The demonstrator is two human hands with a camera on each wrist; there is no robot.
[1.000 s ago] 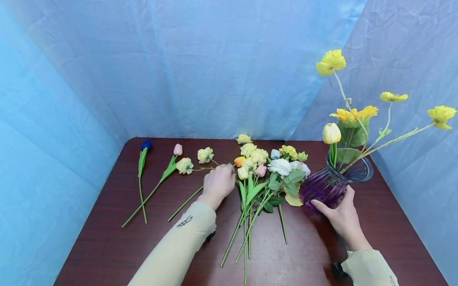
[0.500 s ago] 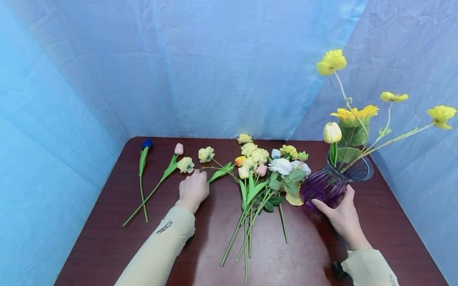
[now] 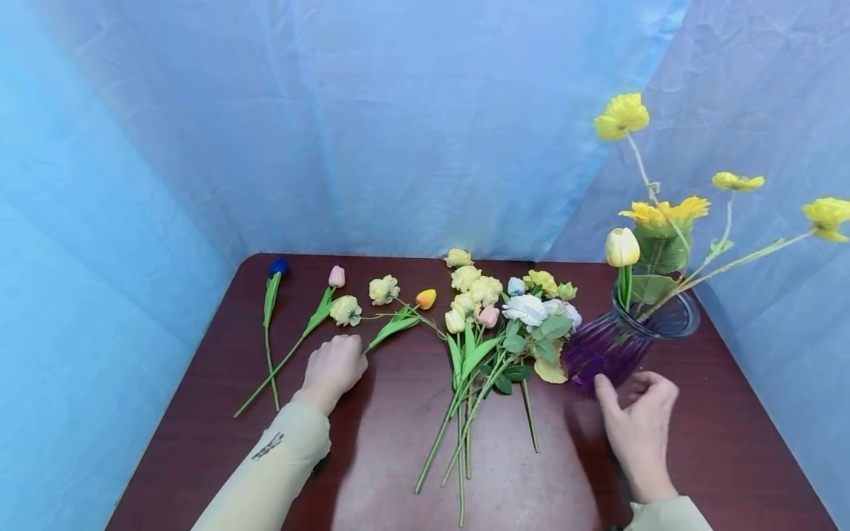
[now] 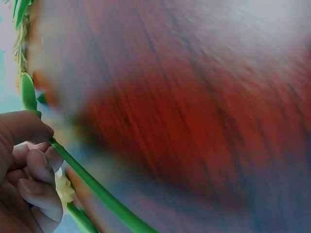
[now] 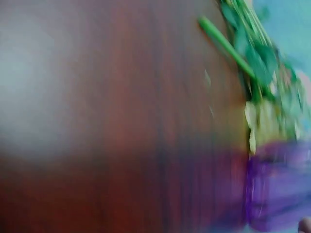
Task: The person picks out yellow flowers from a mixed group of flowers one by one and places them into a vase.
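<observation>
Fingers of the left hand [image 3: 332, 369] curl round the green stem of an orange tulip [image 3: 426, 299], a pinching grip low on the stalk that keeps the bloom free. The tulip lies on the dark red surface [image 3: 385, 442], its long axis slanting, head toward two o'clock, stem end toward eight. The right hand [image 3: 636, 413] hovers released, fingers loose, just at six o'clock of the purple glass vase [image 3: 607, 346], close enough to steady it. A flower pile [image 3: 498, 324] lies between.

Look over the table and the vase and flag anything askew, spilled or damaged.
Nothing is spilled or broken. The purple vase stands upright, but its yellow flowers splay far right. The left hand holds an orange tulip by its stem.
</observation>
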